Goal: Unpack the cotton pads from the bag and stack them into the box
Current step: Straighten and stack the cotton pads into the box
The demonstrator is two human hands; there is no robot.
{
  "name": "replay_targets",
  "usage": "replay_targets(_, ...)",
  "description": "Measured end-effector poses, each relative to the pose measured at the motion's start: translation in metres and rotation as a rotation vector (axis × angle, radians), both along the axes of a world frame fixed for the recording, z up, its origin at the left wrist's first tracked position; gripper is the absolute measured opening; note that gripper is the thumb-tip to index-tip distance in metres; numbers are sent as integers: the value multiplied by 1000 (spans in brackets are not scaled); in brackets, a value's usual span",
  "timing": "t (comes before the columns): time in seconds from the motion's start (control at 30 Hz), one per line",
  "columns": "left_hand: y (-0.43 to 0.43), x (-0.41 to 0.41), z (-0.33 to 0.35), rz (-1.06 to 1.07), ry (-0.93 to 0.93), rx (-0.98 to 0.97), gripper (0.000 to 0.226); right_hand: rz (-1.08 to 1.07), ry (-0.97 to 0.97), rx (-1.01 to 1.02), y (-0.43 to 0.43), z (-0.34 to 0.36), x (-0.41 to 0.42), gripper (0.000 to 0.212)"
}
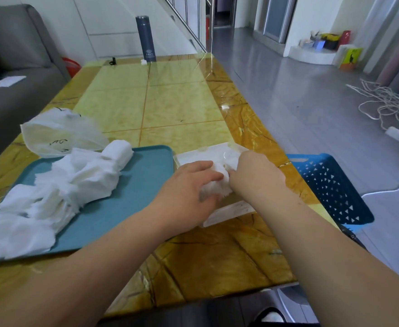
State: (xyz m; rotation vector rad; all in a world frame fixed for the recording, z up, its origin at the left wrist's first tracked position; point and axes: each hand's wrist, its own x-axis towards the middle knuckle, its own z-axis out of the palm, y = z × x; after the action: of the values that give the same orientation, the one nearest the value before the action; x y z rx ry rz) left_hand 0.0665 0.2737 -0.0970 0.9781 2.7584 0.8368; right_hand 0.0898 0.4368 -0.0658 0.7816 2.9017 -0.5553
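A white plastic box (pixel 226 212) lies on the table in front of me, right of a teal tray (pixel 132 192). Both hands are over the box. My left hand (pixel 189 185) grips a bunch of white cotton pads (pixel 217 188) inside it, and my right hand (pixel 252 172) pinches the same bunch from the right. Loose cotton pads (pixel 59 192) lie heaped along the tray's left half. The crumpled clear bag (pixel 56 132) rests at the tray's far left corner, apparently emptied.
A blue perforated basket (pixel 330 187) stands on the floor off the table's right edge. A dark flask (pixel 146 38) stands at the table's far end. A grey sofa (pixel 16 67) borders the left side. White cord (pixel 387 105) lies on the floor at right.
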Motion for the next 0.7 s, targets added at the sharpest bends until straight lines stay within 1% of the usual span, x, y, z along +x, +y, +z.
replay_targets(0.07,0,0,-3,-4,16,20,45,48,-53,-35,-4,4,3,18)
replay_targets(0.13,0,-1,-5,-8,8,47,42,136,-58,-25,-5,5,7,22)
replay_targets(0.2,0,-2,-7,-16,3,53,40,200,-60,-45,-6,6,10,21)
replay_targets(0.27,1,-2,-8,-22,2,63,38,200,-65,-106,-6,7,12,16)
replay_targets(0.3,0,-2,-9,-23,5,70,38,193,-66,-120,-7,9,12,17)
replay_targets(0.37,0,-2,-9,-26,15,68,39,171,-78,-124,-10,13,14,20)
replay_targets(0.43,-1,-1,-9,-35,37,70,39,114,-71,-122,-11,20,16,14)
replay_targets(0.5,-5,2,-10,-45,79,96,38,65,-35,-113,-13,27,18,15)
replay_targets(0.57,-12,6,-11,-29,114,140,37,62,29,-69,-20,32,20,16)
replay_targets(0.63,-26,7,-10,17,124,185,35,102,130,-37,-32,35,20,14)
replay_targets(0.7,-44,6,-6,60,128,177,35,190,186,2,-47,35,21,12)
